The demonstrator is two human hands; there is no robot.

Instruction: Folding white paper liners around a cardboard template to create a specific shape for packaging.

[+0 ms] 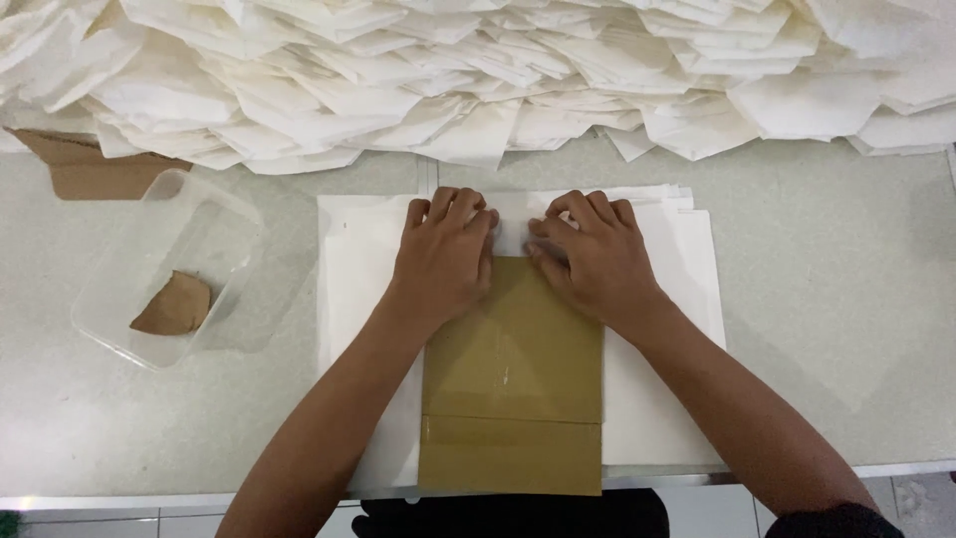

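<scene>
A brown cardboard panel (513, 384) lies on a stack of white paper sheets (662, 399) in the middle of the table. My left hand (443, 254) and my right hand (593, 259) rest side by side at the panel's far end. Their fingertips press a small folded flap of white paper (512, 229) down over the panel's top edge. Both hands are flat, with fingers bent onto the fold. The far edge of the panel is hidden under my hands.
A large heap of folded white paper pieces (478, 70) fills the back of the table. A clear plastic tub (214, 234) holding a brown scrap (174, 307) stands at the left. A piece of brown cardboard (95, 174) lies behind it.
</scene>
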